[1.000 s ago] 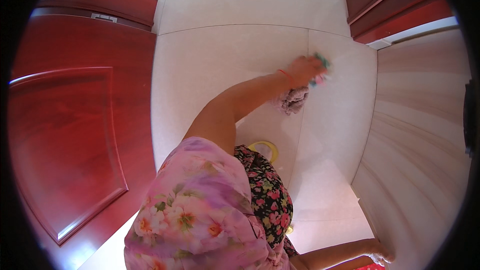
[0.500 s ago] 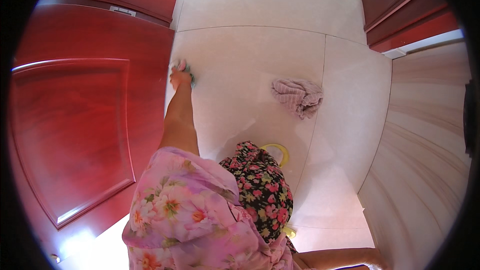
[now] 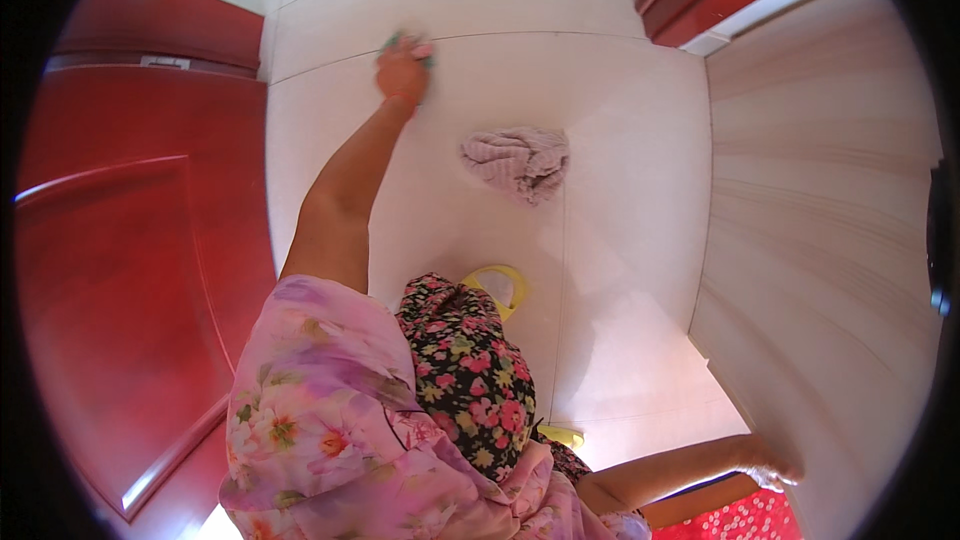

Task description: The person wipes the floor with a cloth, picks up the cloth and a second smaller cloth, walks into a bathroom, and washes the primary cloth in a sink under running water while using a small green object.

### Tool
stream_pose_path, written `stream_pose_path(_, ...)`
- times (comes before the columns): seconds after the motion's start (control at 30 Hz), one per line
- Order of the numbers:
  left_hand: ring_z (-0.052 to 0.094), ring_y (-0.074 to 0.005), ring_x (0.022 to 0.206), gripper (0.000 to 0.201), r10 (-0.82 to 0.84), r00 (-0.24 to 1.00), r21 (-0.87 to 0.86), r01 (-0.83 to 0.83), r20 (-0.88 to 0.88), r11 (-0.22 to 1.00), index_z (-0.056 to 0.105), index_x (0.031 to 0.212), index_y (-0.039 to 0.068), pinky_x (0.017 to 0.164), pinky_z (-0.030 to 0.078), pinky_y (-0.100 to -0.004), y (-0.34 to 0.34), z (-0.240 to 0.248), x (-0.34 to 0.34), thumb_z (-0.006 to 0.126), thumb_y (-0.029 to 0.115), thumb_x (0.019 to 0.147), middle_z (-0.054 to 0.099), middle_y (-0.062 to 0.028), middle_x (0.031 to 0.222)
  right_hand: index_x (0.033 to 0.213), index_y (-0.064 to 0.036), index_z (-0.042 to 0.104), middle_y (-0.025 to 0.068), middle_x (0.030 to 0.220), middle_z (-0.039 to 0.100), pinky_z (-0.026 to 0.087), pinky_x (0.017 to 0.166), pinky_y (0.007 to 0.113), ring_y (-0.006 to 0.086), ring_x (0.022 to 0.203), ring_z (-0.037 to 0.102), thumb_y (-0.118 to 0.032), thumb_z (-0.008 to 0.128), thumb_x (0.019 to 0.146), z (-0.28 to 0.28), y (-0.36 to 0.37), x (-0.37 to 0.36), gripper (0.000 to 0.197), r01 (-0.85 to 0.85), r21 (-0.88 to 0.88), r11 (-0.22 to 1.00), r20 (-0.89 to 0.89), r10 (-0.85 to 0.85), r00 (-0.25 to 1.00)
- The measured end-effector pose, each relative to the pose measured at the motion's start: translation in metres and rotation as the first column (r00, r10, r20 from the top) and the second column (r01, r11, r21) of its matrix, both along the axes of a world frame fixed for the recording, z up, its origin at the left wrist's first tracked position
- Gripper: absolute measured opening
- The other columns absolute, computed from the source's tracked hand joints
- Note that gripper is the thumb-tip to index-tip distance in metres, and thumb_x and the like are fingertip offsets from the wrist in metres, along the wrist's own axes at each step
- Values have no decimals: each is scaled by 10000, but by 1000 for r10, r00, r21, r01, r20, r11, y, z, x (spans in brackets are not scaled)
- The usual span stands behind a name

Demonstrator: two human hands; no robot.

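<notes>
The left hand (image 3: 402, 77) is at the upper left of the frame, at the end of an outstretched arm, its fingers curled over a small green-and-pink cloth (image 3: 424, 51); both are blurred, so the exact grip of each finger cannot be told. That cloth is bunched close to the knuckles beside a curved seam in the pale floor (image 3: 630, 160), and it shows no clear long axis. The relation that matters most is to the mauve cloth (image 3: 518, 160), which lies crumpled on the floor near the upper middle of the frame, below and to the right of the left hand and apart from it. It is wider than it is tall, its longer axis running roughly across the frame, with its lower edge sagging toward the right. The left hand is clearly the nearer one. The right hand (image 3: 770, 465) is well away at the lower right, by the foot of the streaked panel (image 3: 800, 220), above a red spotted surface (image 3: 730, 520); whether its fingers are spread or closed cannot be told. A yellow slipper (image 3: 514, 288) shows below the mauve cloth, near the person's knee.
</notes>
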State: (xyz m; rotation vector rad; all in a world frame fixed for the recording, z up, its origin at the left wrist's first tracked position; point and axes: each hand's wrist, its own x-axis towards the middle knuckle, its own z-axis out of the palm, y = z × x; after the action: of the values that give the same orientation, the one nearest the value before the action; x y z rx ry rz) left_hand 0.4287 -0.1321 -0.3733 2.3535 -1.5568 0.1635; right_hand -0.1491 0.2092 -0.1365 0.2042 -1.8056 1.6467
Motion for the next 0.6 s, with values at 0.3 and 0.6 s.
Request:
stream_pose_path(0.3,504,-310,1024,458,-744,606,123,791,-282,599,499,1175,173,795,488,-413,5,15,-248,559,81,730,535,-96,1078,984,71,495,243,1035,471,506,778,467,342,970,508,-490,304,872,18,-13,27,604,148,226,963,3,-153,988)
stream_pose_path(0.6,516,-313,993,501,-552,818,57,566,-164,822,464,1222,148,816,480,-407,-28,-1,-201,562,111,732,538,-93,1102,1070,79,459,265,1057,474,507,785,499,350,1001,514,-603,293,839,13,-13,22,738,86,151,985,-64,-78,995)
